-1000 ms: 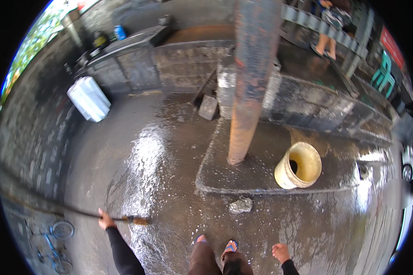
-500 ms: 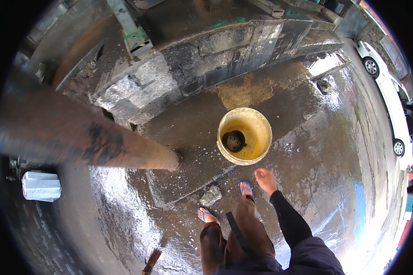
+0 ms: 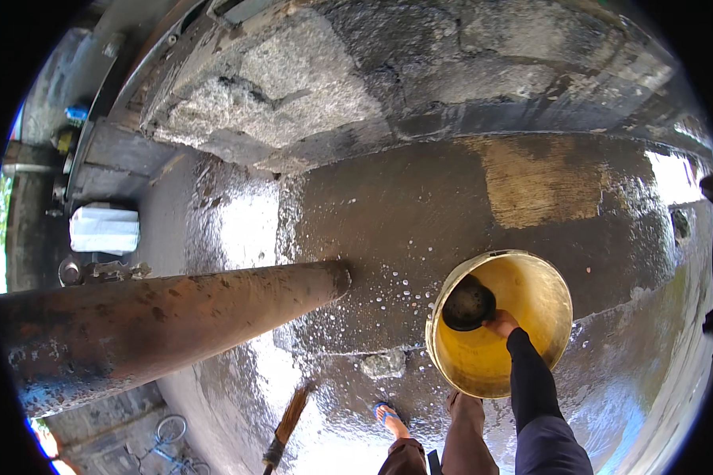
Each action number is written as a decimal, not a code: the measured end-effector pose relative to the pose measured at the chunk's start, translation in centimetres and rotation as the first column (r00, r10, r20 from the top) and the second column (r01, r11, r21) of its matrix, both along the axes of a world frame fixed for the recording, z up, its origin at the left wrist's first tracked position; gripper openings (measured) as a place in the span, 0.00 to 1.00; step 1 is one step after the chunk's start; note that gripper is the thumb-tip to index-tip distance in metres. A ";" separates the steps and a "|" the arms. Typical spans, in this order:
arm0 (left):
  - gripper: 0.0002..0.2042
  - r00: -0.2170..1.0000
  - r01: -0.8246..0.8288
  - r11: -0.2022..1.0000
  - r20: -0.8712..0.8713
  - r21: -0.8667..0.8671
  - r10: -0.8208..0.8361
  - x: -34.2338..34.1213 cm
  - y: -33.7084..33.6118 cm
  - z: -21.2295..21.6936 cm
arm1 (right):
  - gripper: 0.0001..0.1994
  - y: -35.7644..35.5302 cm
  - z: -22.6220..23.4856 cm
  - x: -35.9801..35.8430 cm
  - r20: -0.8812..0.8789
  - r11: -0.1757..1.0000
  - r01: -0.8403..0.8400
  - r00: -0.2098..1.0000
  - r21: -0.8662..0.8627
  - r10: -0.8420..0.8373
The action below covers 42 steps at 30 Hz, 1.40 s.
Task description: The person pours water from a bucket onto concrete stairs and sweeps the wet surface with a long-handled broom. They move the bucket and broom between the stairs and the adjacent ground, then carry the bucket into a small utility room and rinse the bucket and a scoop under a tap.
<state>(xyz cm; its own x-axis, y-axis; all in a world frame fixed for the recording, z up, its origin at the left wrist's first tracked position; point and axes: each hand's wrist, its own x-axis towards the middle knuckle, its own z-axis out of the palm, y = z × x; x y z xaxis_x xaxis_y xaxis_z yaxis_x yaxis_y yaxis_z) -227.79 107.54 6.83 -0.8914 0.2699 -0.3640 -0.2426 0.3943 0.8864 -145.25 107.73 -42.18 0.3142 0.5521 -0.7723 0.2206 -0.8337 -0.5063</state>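
Reaching down into a large yellow bucket (image 3: 543,297), my right hand (image 3: 501,323) is closed round the handle of a round black dipper (image 3: 467,305). The dipper rests inside, by the bucket's left wall. Yellowish residue coats the bucket's inside, and the bucket stands on wet concrete in front of my legs. My left hand is out of view. A broom (image 3: 289,418) with brown bristles comes up from the lower edge, left of my feet; whatever holds its other end cannot be seen.
A thick rusty pipe (image 3: 174,317) crosses from the left to the floor. A stone ledge (image 3: 420,75) runs along the far side. Near my feet lies a broken stone (image 3: 384,364). A white wrapped block (image 3: 104,229) and a bicycle (image 3: 170,443) are at the left.
My right hand has gone from beside the bucket to inside it and taken hold of the dipper. My view has moved closer; the broom shows more.
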 end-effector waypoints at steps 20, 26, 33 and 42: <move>0.18 0.810 0.373 0.922 -0.447 -0.107 -0.380 1.8 -1.7 -3.6 | 0.22 0.4 10.2 -2.8 0.316 0.996 -0.078 0.947 0.039 0.062; 0.25 0.995 0.074 0.984 -0.071 0.164 -0.063 -6.5 -4.1 -3.8 | 0.16 -1.0 23.8 -3.8 0.264 0.976 -0.056 0.964 0.209 -0.001; 0.21 0.992 0.058 0.975 -0.121 0.213 -0.033 -13.3 -4.9 -3.9 | 0.20 -3.6 40.5 -16.9 0.592 0.928 -0.280 0.801 0.246 0.085; 0.18 0.997 -0.076 0.974 0.036 0.213 0.070 -21.6 -9.9 -4.2 | 0.20 0.2 41.3 -50.1 -0.306 0.957 -0.221 0.913 0.187 0.271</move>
<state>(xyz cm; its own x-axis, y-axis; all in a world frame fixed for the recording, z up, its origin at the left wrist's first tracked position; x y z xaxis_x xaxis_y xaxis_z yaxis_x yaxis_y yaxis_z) -249.36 97.61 2.61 -0.9018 0.2790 -0.3301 -0.2898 0.1762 0.9407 -195.32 107.93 -0.90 -0.1011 0.6933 -0.7135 0.2117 -0.6858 -0.6963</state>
